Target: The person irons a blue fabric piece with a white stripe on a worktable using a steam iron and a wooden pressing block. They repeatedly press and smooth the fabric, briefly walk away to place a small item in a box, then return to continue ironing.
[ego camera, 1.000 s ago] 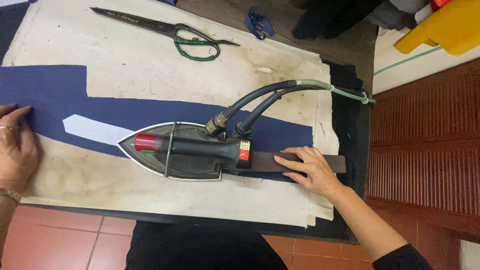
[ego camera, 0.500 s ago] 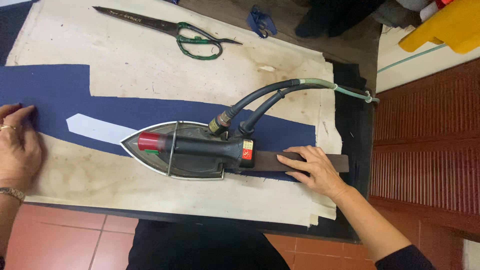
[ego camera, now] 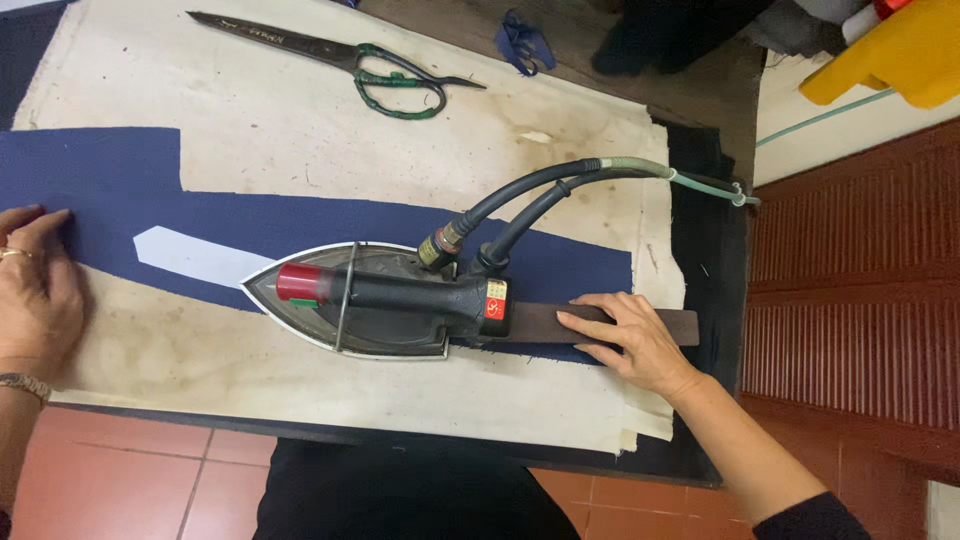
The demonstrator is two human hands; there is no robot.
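Lying across a stained cloth-covered table [ego camera: 300, 130], blue fabric [ego camera: 330, 225] runs left to right, a white strip [ego camera: 190, 257] on it. Iron [ego camera: 375, 305] sits on the fabric at centre, tip pointing left, two hoses [ego camera: 540, 195] leading far right. Right hand [ego camera: 630, 335], open and flat, presses a dark bar [ego camera: 540, 322] just right of the iron. Left hand [ego camera: 35, 290], open with fingers loosely bent, rests on the fabric's left end, gripping nothing. Scissors [ego camera: 340, 60] lie at the far edge.
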